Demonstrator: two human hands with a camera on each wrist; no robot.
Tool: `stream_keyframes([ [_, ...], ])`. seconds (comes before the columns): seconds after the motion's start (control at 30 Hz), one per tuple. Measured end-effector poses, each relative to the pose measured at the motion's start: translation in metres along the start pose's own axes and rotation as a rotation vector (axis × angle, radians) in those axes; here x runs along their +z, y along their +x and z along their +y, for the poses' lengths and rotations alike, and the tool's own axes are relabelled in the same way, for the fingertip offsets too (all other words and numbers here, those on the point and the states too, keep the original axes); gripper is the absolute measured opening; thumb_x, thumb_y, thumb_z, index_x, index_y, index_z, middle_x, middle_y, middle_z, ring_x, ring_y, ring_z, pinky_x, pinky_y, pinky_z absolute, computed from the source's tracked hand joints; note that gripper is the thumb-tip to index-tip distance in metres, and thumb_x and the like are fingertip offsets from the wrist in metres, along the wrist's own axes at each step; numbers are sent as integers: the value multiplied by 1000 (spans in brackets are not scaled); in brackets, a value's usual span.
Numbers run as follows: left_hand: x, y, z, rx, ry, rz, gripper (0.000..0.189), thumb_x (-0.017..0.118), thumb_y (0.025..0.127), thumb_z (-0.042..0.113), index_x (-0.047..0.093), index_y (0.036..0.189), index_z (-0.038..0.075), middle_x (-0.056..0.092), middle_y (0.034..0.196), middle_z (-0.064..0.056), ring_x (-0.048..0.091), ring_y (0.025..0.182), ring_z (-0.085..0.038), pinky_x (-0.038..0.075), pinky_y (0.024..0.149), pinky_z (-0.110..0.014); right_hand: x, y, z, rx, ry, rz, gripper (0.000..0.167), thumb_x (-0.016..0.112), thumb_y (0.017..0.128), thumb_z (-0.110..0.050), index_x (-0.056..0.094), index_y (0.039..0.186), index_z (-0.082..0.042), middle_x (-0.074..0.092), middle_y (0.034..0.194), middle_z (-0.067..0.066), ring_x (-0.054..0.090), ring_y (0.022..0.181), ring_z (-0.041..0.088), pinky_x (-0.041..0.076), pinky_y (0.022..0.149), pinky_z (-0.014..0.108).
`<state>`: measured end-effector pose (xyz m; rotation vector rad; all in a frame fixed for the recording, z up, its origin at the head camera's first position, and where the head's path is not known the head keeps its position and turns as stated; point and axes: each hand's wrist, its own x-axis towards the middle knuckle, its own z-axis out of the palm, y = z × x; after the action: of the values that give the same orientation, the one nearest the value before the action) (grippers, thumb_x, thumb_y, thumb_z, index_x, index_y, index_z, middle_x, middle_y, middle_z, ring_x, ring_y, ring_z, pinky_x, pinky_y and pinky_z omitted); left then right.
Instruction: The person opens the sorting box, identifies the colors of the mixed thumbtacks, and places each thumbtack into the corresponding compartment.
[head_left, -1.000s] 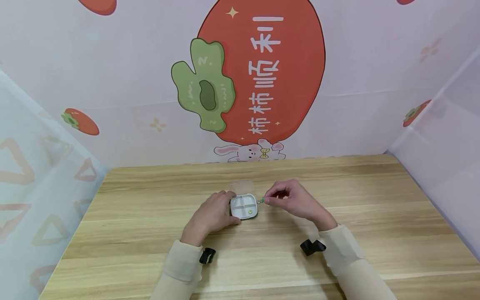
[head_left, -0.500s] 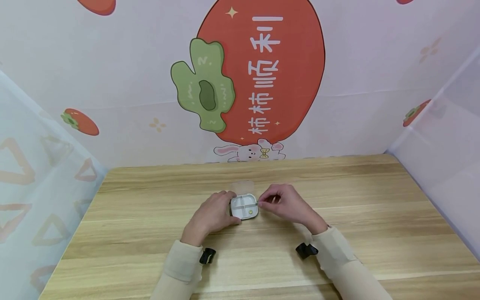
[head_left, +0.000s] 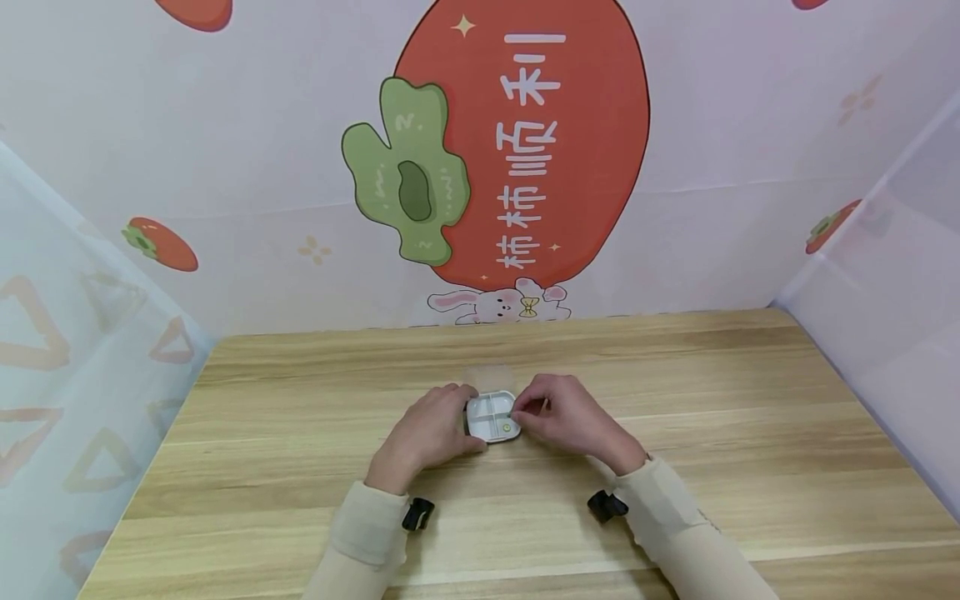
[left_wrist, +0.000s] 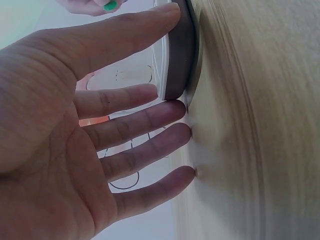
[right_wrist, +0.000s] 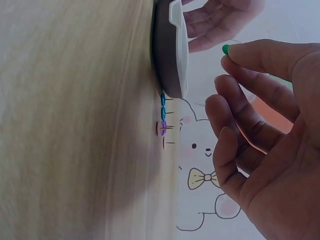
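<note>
A small white organizer box (head_left: 482, 429) with four compartments lies on the table, with a small round yellow piece (head_left: 507, 427) in its near right compartment. My left hand (head_left: 430, 429) holds the box from the left, thumb at the near edge and index finger at the far edge. In the left wrist view the box's dark side (left_wrist: 181, 55) shows beside the thumb. My right hand (head_left: 566, 417) is at the box's right edge. Its thumb and index finger pinch a small green piece (right_wrist: 226, 49), held above the box's rim in the right wrist view; its exact kind cannot be told.
Behind the box is a pale translucent flap (head_left: 487, 375). Small blue pieces (right_wrist: 163, 106) and a purple one (right_wrist: 161, 128) line up beyond the box in the right wrist view. The wooden table (head_left: 300, 467) meets a printed cloth wall (head_left: 262, 167).
My right hand has moved left to the box's right edge with the green piece picked up. The box and left hand have shifted slightly right and nearer.
</note>
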<state>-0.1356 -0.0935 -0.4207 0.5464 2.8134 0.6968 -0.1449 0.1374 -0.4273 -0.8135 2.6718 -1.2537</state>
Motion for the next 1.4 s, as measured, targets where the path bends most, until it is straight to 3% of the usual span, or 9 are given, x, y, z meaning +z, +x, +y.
stream_keyframes([
  [0.17, 0, -1, 2, 4, 1, -9, 62, 90, 78, 28, 62, 128, 3, 66, 116, -9, 57, 94, -20, 49, 88, -40, 4, 0, 0, -15, -51, -1, 1, 79, 89, -12, 78, 88, -13, 64, 81, -11, 58, 74, 7, 51, 66, 26],
  [0.43, 0, -1, 3, 11, 18, -5, 61, 90, 78, 28, 63, 126, 3, 66, 113, -8, 57, 93, -20, 49, 86, -40, 6, 1, 0, -38, -124, -2, 5, 79, 89, -15, 79, 87, -10, 63, 80, -11, 56, 72, 5, 49, 65, 25],
  [0.83, 1, -1, 1, 33, 18, 5, 59, 90, 77, 27, 63, 124, 3, 65, 110, -7, 56, 89, -19, 48, 81, -39, 10, 1, 0, -12, -197, -12, 4, 80, 88, -14, 80, 91, -11, 63, 80, -13, 55, 71, 4, 48, 65, 25],
  [1.4, 1, 0, 2, 21, 19, 0, 61, 90, 77, 28, 62, 125, 3, 65, 112, -7, 57, 92, -20, 48, 83, -40, 10, 0, 0, -13, -225, -25, 4, 80, 88, -13, 80, 91, -14, 63, 81, -12, 54, 70, 5, 47, 65, 25],
])
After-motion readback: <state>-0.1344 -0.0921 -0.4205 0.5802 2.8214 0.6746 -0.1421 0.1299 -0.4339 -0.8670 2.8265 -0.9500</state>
